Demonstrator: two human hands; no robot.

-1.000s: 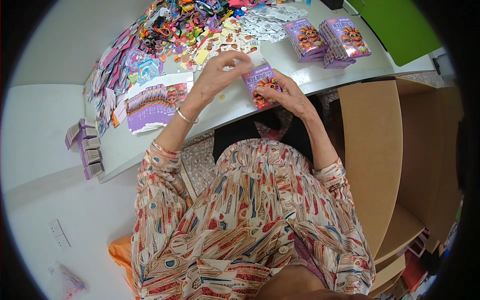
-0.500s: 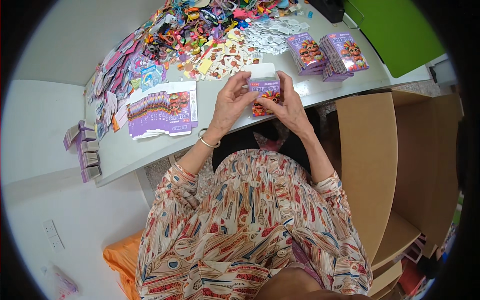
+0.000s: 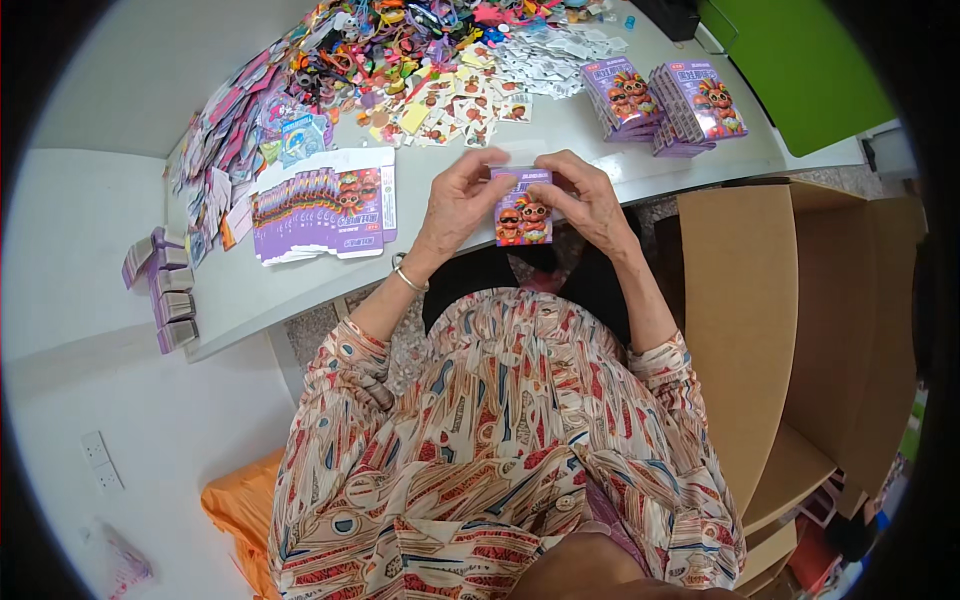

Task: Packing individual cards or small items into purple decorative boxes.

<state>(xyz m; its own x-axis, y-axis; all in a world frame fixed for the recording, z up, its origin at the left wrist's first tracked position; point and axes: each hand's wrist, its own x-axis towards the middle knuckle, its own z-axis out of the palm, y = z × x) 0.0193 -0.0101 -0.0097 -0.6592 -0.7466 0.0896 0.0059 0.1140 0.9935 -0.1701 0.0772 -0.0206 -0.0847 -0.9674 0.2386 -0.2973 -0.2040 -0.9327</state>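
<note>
Small purple box, cartoon-printed face up, between 2 hands

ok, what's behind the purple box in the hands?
White tabletop shows past the top of the purple box, between the left hand and right hand. Whatever lies directly behind the box is covered; its inside isn't visible either.

There are 2 hands, 1 left hand and 1 right hand, with 1 bracelet and 1 held purple box; 1 table with 2 stacks of purple boxes, 1 fanned row of flat cartons, uncountable trinkets and white sachets; 1 large cardboard box; 1 orange bag; 1 green panel.
</note>
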